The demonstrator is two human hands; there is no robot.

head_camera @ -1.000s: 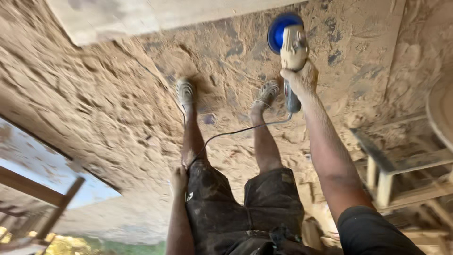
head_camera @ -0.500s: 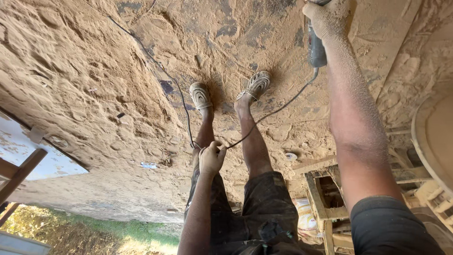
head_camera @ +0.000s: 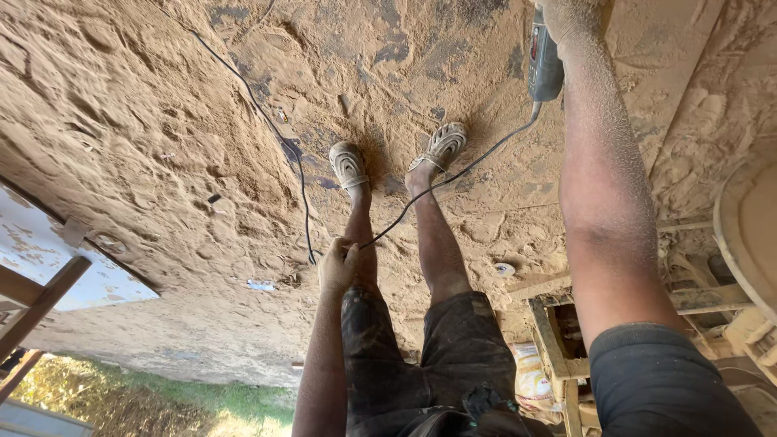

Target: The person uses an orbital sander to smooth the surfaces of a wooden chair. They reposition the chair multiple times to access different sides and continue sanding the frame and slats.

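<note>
A printed sack or bag, white w/ yellow and red-orange patches, lies low in the view beside the wooden frame, well below and right of the left hand's fingers, just right of the dark shorts. The grey power tool under the right hand's fingers carries a small dark label strip w/ a red-and-white mark (too small to make out). No signs or screens.
</note>
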